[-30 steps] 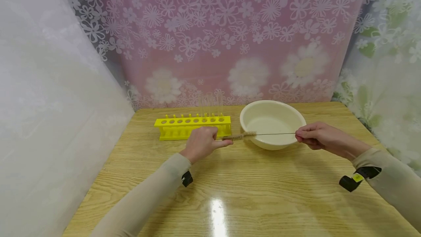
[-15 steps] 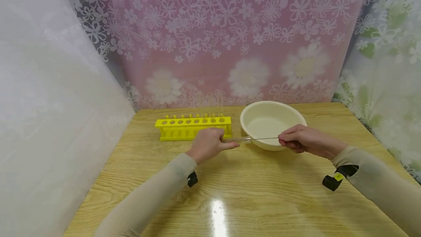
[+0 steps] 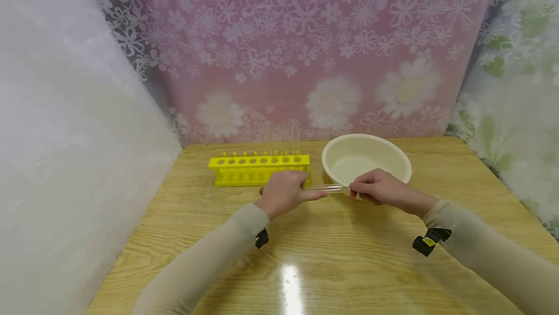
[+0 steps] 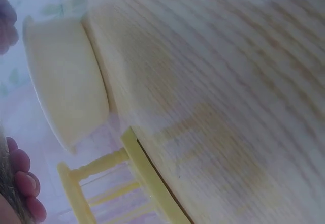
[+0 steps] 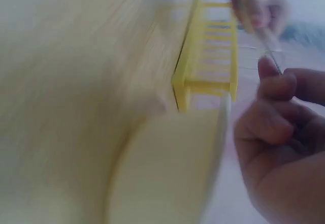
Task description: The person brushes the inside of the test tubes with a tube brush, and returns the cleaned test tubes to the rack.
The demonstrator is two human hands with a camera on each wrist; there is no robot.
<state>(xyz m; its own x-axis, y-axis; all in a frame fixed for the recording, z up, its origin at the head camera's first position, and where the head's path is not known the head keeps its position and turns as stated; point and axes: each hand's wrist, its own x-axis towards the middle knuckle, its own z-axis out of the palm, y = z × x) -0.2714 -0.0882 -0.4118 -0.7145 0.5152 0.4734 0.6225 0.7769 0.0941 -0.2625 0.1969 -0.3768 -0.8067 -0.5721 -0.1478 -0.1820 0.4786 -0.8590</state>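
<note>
My left hand (image 3: 286, 191) grips a clear glass test tube (image 3: 333, 188) lying sideways, its mouth toward the right. My right hand (image 3: 380, 188) pinches the thin wire handle of a test tube brush (image 5: 275, 62) right by that mouth. Tan bristles show inside the tube along the left fingers (image 4: 28, 183) in the left wrist view. A brownish end pokes out left of the left hand in the head view. Both hands are above the table, in front of the yellow test tube rack (image 3: 244, 162) and the cream basin (image 3: 328, 164).
Several clear test tubes (image 3: 283, 140) stand upright at the rack's right end. The basin is just right of the rack, its front partly behind my right hand. Floral curtains (image 3: 262, 87) hang behind and beside the wooden table (image 3: 244, 256).
My right hand has moved left toward the left hand, pushing the brush deeper into the test tube. Less wire shows now. The left hand has shifted slightly right.
</note>
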